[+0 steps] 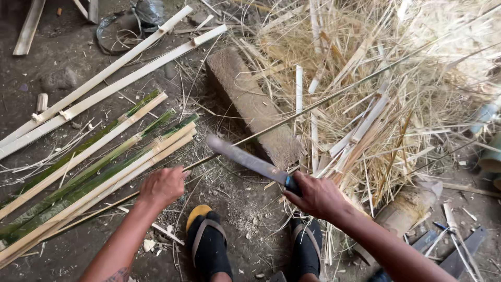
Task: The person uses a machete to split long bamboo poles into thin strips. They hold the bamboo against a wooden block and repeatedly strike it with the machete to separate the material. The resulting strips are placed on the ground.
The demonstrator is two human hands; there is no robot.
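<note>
R hand [317, 196] gripping machete [250, 162] (L hand [163, 186] on strip [334, 94])

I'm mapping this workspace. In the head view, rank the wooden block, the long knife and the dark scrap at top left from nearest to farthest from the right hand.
1. Long knife: gripped in the right hand, blade pointing up-left.
2. Wooden block: on the ground above the blade, centre of view.
3. Dark scrap: far top left, beyond the bamboo slats.
</note>
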